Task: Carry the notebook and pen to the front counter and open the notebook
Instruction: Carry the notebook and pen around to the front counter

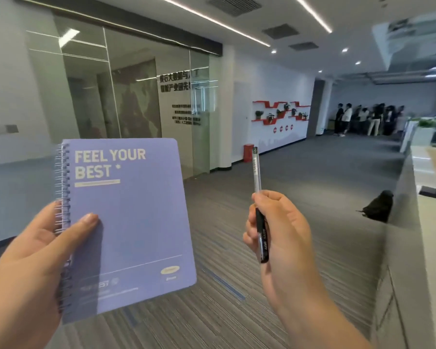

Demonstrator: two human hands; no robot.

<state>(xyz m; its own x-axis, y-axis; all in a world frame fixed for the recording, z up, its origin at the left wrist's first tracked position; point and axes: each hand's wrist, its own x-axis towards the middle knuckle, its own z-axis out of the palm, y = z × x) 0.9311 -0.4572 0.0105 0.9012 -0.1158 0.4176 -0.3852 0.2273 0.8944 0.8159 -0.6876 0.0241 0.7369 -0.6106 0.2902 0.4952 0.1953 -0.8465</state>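
There I stood in an office hallway, with both hands raised in front of me. My left hand gripped a lilac spiral notebook by its wire-bound edge, thumb pressed flat on the front cover and the other fingers hidden behind it. The notebook was closed and held upright, cover facing me, with "FEEL YOUR BEST" printed in pale letters near the top. Its wire coil ran down the left side, just above and below my thumb.

My right hand was closed around a pen, which stood nearly upright. The clear upper part of the barrel rose above my fingers, and the black lower part showed against my palm. The two hands were apart, and the notebook and pen did not touch.

Below me lay grey striped carpet. To my right ran a long counter with a grey side wall and a pale top, and a black object sat on the floor against it. Ahead on the left were glass doors with lettering too blurred to read. Farther back, red wall shelves held small plants, a red bin stood by the white wall, and a group of people stood at the far end.
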